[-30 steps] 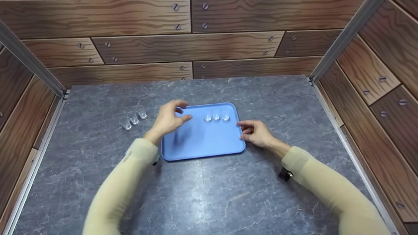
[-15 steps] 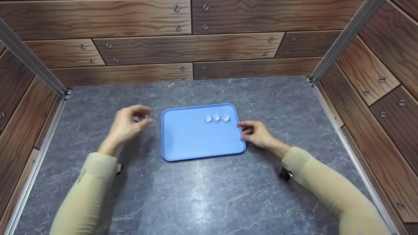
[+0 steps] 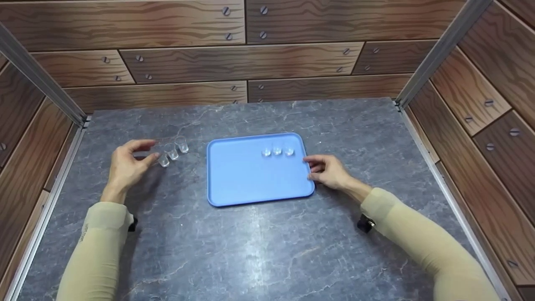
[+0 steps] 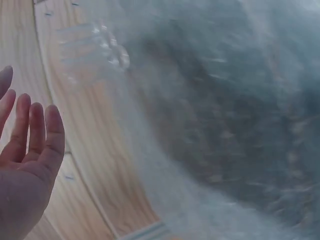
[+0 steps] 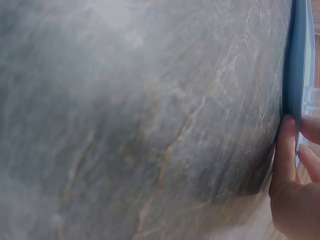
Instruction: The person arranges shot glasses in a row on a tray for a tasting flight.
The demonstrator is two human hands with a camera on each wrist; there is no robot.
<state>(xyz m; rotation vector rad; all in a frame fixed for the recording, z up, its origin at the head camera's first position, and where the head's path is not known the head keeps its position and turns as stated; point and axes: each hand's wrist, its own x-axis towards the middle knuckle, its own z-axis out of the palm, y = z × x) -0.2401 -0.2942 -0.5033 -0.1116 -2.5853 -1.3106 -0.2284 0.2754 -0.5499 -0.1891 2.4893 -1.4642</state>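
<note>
A blue tray point(image 3: 246, 179) lies in the middle of the grey table. Three small clear cups point(image 3: 277, 151) stand in a row near its far right corner. Three more clear cups point(image 3: 171, 152) stand on the table left of the tray. My left hand point(image 3: 154, 150) hovers beside the nearest of these, fingers spread and holding nothing. The left wrist view shows its straight fingers point(image 4: 37, 135) and the blurred cups point(image 4: 100, 45). My right hand point(image 3: 311, 167) pinches the tray's right rim. The right wrist view shows the thumb point(image 5: 286, 150) against the tray's edge point(image 5: 297, 75).
Wood-patterned walls point(image 3: 234, 62) close the table in at the back and on both sides, with metal rails along the side edges. Bare grey surface point(image 3: 259, 251) stretches in front of the tray.
My left hand has swung left from above the tray to beside the three cups on the table. The right hand and the tray have stayed still.
</note>
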